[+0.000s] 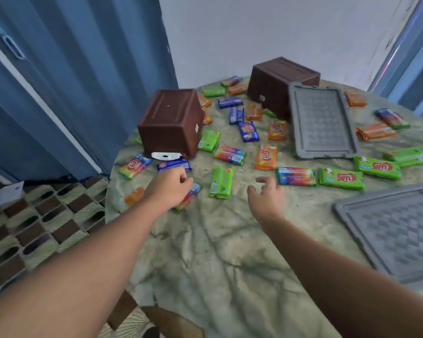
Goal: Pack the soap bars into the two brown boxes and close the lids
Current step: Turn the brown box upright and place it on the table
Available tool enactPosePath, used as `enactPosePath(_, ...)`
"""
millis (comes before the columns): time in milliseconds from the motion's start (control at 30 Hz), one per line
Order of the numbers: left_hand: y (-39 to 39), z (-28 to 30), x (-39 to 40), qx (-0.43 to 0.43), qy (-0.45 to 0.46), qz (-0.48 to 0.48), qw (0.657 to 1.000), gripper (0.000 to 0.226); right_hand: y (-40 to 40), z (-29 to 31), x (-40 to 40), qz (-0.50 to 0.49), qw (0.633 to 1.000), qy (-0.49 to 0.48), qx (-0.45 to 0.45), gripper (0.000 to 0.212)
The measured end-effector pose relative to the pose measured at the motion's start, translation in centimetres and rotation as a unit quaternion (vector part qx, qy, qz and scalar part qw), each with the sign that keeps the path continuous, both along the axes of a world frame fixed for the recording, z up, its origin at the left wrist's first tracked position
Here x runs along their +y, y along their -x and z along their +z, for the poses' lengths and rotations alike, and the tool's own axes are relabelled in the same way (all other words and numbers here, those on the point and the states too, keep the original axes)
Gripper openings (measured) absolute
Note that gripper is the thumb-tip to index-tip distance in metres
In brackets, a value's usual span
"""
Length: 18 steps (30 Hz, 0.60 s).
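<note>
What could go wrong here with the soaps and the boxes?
1. Both brown plastic boxes, the near one and the far one, seem to lie upside down; they need turning over before any soap goes in.
2. The rainbow-wrapped soap bar and the blurry orange soap bar lie near the round marbled table's left edge, close to the left hand; a nudge might knock them off.

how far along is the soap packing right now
Nothing looks packed: both brown boxes sit upside down, both grey lids lie off. The left hand grips a multicolour bar; the right hand hovers open. All packing and closing remains.
</note>
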<state>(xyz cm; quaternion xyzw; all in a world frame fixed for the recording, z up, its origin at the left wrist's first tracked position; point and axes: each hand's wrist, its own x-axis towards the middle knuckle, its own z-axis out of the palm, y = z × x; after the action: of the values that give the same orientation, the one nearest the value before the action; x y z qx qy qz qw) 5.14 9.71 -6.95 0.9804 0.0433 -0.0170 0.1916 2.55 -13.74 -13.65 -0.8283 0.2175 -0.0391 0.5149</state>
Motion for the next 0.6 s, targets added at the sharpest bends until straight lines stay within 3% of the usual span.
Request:
enactPosePath(233, -3.4, 2.5, 4.7, -0.034, -0.022, -0.009, 0.999, 0.025, -3.2, 1.9, 6.0, 0.001, 0.991, -0.130, 0.008, 0.016)
enactPosePath(400, -5.3, 4.0, 6.5, -0.065, -0.023, 0.008, 0.998, 0.026, -5.7, 2.7, 8.6, 0.038, 0.985, -0.168, 0.031, 0.025)
enactPosePath(600, -8.4, 4.4, 9.6, -0.072, -0.020, -0.001, 0.997, 0.029, -8.3, 2.9, 12.6, 0.004, 0.975, -0.213, 0.058, 0.028)
